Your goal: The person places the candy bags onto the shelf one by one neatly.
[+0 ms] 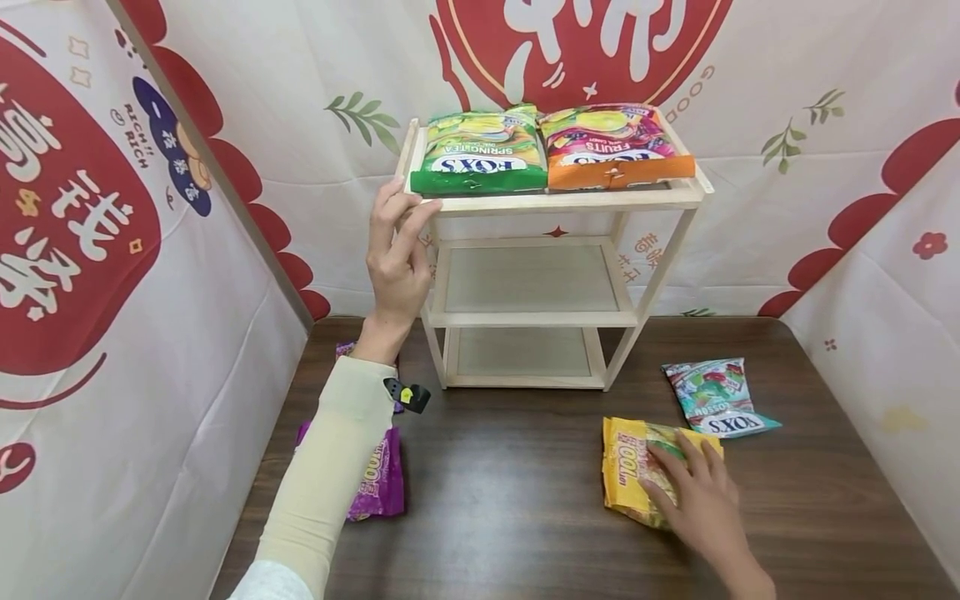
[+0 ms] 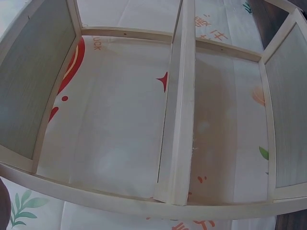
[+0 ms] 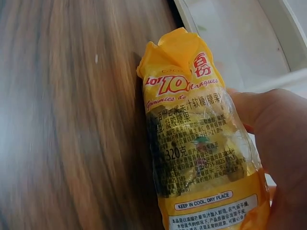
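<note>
At the upper left front corner of a small wooden shelf rack (image 1: 570, 202), my left hand (image 1: 399, 267) holds the frame with its fingertips. The left wrist view looks through the rack's open side, with only a sliver of the hand at the edge. My right hand (image 1: 703, 502) grips a yellow bag of mango gummies (image 1: 626, 467) low over the table at the right. The right wrist view shows the printed face of the bag (image 3: 192, 139), with the thumb side along its edge. Most of that hand's fingers are hidden there.
A green candy bag (image 1: 480, 150) and an orange-edged fruit candy bag (image 1: 611, 146) lie on the top shelf. Beyond the right hand lies a teal candy bag (image 1: 716, 396). A purple gummy bag (image 1: 382, 479) is partly behind the left forearm. Fabric walls enclose the wooden table (image 1: 495, 500).
</note>
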Action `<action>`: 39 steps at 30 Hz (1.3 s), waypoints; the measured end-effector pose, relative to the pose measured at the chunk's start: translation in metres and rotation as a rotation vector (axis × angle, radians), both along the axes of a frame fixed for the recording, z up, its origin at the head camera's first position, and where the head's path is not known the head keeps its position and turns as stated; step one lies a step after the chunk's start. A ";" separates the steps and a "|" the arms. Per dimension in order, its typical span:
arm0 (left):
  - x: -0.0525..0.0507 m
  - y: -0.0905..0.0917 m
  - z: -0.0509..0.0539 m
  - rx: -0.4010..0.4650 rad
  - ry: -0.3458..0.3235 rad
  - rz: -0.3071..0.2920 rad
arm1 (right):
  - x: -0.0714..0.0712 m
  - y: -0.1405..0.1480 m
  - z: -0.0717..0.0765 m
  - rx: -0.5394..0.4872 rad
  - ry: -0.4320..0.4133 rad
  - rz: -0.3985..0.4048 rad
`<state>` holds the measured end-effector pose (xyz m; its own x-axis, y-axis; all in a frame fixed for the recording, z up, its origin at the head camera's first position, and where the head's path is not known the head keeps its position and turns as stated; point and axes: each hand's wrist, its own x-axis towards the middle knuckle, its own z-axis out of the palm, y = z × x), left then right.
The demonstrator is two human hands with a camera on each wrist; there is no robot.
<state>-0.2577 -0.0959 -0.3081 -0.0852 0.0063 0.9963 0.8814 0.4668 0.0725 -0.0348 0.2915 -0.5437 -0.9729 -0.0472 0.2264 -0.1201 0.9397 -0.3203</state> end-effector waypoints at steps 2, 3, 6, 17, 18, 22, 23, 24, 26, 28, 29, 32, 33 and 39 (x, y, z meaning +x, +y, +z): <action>0.000 -0.001 0.001 -0.001 0.003 0.001 | -0.005 -0.008 -0.001 -0.005 0.006 0.018; 0.000 -0.001 0.001 0.001 0.004 -0.001 | -0.008 -0.012 0.000 -0.005 0.008 0.023; 0.000 -0.001 0.001 -0.002 0.004 -0.002 | -0.012 -0.025 0.004 0.005 0.038 0.012; -0.001 -0.006 0.001 0.003 -0.001 -0.003 | -0.028 -0.101 0.020 0.003 0.242 -0.045; -0.001 -0.006 0.001 0.001 0.000 -0.002 | -0.030 -0.105 0.018 0.017 0.231 -0.051; 0.000 -0.005 0.001 -0.014 0.005 -0.010 | -0.036 -0.113 0.009 0.102 0.196 -0.120; 0.000 -0.005 0.001 -0.017 0.007 -0.011 | -0.037 -0.114 0.007 0.126 0.196 -0.137; 0.000 -0.004 0.001 -0.017 0.008 -0.013 | -0.038 -0.115 0.006 0.152 0.200 -0.147; 0.000 -0.003 0.001 -0.016 0.012 -0.016 | -0.041 -0.116 0.004 0.195 0.203 -0.157; 0.000 -0.003 0.001 -0.014 0.016 -0.015 | -0.044 -0.117 0.004 0.223 0.198 -0.147; -0.001 -0.002 0.001 -0.013 0.017 -0.016 | -0.045 -0.117 0.005 0.232 0.186 -0.140; -0.001 -0.002 0.001 -0.011 0.021 -0.020 | -0.051 -0.117 0.010 0.234 0.135 -0.123; -0.001 -0.002 0.001 -0.011 0.022 -0.021 | -0.053 -0.116 0.012 0.231 0.119 -0.119; -0.002 -0.002 0.000 -0.008 0.016 -0.013 | -0.067 -0.113 0.025 0.229 0.071 -0.085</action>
